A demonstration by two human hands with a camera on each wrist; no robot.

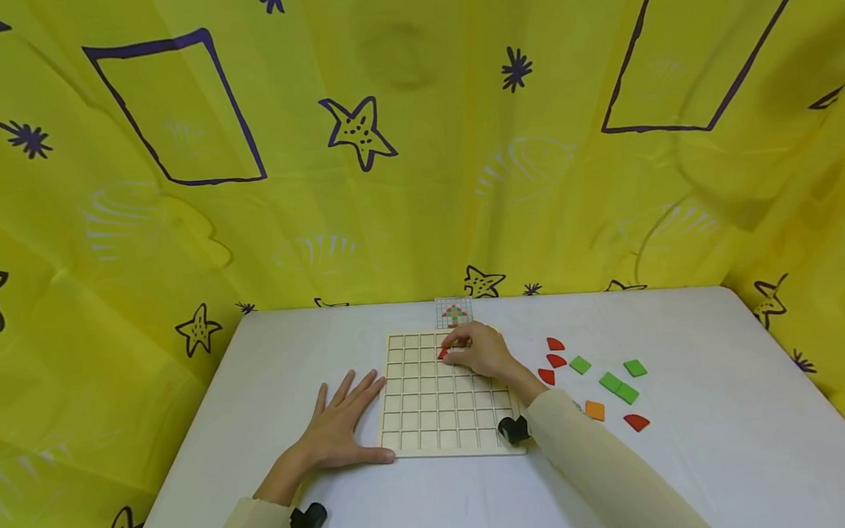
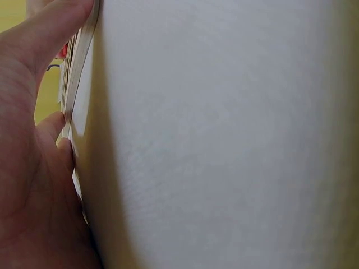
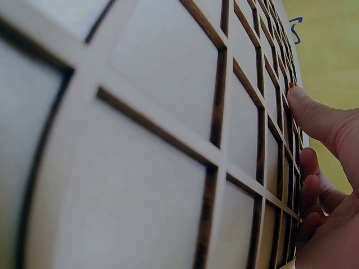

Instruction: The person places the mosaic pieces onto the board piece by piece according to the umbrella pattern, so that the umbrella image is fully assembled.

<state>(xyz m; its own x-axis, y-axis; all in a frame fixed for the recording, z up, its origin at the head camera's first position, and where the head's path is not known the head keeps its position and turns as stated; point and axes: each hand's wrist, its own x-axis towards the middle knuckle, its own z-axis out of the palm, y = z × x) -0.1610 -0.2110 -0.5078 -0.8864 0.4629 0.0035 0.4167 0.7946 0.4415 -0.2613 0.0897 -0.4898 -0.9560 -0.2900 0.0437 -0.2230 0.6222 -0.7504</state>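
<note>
A pale wooden grid board [image 1: 431,420] lies on the white table. Over its upper part, my right hand [image 1: 482,351] pinches a small red tile [image 1: 442,353] between thumb and fingertips, at a cell in one of the far rows. In the right wrist view only a sliver of that red tile [image 3: 291,86] shows past the thumb. My left hand [image 1: 340,430] lies spread with straight fingers along the board's left side, thumb at the near left corner. The left wrist view shows this hand [image 2: 25,151] touching the board's edge.
A small pattern card [image 1: 454,312] lies behind the board. To the right are several red quarter-round tiles [image 1: 556,344], several green square tiles [image 1: 580,365] and an orange square tile [image 1: 595,411]. A yellow patterned curtain [image 1: 419,215] closes off the table's back and sides.
</note>
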